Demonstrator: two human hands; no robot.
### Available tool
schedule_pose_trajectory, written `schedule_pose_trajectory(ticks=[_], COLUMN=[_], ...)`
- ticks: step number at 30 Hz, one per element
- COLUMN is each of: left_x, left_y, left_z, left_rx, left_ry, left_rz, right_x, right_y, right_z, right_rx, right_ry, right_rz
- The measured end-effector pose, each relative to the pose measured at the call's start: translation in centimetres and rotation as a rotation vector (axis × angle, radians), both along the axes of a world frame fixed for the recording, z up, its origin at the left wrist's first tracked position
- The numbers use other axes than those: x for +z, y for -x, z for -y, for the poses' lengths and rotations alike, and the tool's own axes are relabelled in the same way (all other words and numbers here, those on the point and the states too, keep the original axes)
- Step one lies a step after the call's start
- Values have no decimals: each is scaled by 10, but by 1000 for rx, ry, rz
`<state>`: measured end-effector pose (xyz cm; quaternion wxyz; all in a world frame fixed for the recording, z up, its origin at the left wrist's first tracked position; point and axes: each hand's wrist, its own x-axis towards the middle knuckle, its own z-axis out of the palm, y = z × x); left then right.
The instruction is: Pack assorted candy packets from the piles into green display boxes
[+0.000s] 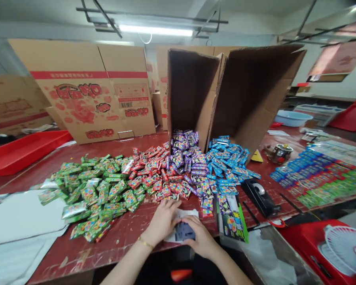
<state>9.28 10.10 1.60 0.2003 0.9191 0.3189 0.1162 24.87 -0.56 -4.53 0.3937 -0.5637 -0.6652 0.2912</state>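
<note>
In the head view, at the lower centre of the frame, you are resting both hands on the near edge of the red bench. Your left hand is lying flat with its fingers spread over a white sheet, not closed on anything, while your right hand is curling around a small dark blue-grey packet, its fingers loosely closed over the packet's right side. The packet is sitting between your two hands, touching both, on top of the sheet. It is looking thin, light and probably crinkly, so pinching it by the edges should be gentler than pressing on its face; the film may be slippery. Just above your hands, the sorted heaps are spreading across the middle of the frame: green packets to the left, red packets in the centre, purple packets and blue packets spilling from two open cardboard boxes. A black tape dispenser is lying to the right of your hands, well apart.
</note>
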Motion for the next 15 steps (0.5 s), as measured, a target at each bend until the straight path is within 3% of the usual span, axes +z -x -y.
schedule_pose_trajectory(ticks=[3, 7, 12, 15], left_x=[-18, -26, -11, 8], left_y=[-5, 3, 60, 94], left_z=[-3, -8, 0, 12], left_rx=[42, 96, 237, 328], left_ry=[73, 215, 402, 459], left_rz=[-4, 10, 33, 36], right_x=[0, -13, -35, -25], right_y=[-11, -34, -30, -10], right_z=[10, 17, 2, -11], right_rx=[11, -198, -292, -359], right_ry=[29, 46, 10, -55], right_rz=[-76, -81, 67, 120])
